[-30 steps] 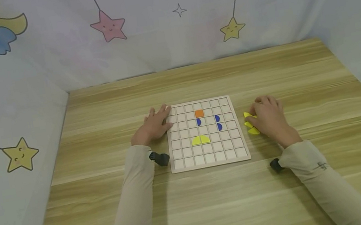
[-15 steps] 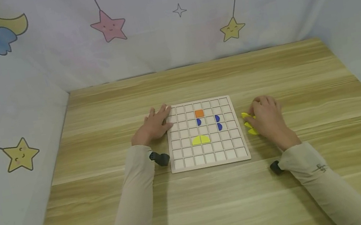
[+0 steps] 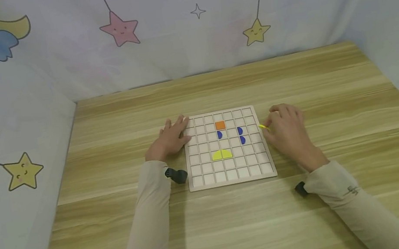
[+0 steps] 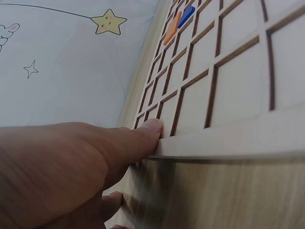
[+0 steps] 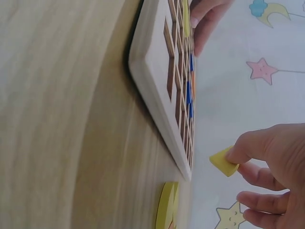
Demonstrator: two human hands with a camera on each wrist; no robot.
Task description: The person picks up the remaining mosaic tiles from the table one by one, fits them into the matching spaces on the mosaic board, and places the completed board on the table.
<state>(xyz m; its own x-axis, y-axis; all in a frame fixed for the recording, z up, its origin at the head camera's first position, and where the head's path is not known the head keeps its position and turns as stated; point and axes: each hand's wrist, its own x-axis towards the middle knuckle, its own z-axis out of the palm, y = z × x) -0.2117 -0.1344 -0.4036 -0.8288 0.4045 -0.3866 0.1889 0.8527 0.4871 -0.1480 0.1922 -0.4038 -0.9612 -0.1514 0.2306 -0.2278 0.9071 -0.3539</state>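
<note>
My left hand (image 3: 170, 138) rests at the far left corner of a pale wooden grid board (image 3: 208, 179), fingers spread and the thumb on its rim in the left wrist view. Between right thumb and index finger, my right hand (image 3: 288, 131) pinches a small yellow wedge-shaped piece (image 5: 224, 162) just past the board's right edge. On the grid lie an orange square (image 3: 220, 125), several blue half-round pieces (image 3: 242, 139) and two yellow quarter-round pieces (image 3: 221, 154) side by side.
More yellow pieces (image 5: 166, 205) lie on the table beside the board in the right wrist view; the right hand hides them in the head view. The wood-grain table (image 3: 232, 224) meets a pale curtain (image 3: 179, 48) printed with stars at the back.
My right hand has moved left from the yellow pieces to the board's right edge, with one yellow piece between its fingers. My left hand and the pieces on the grid have stayed put.
</note>
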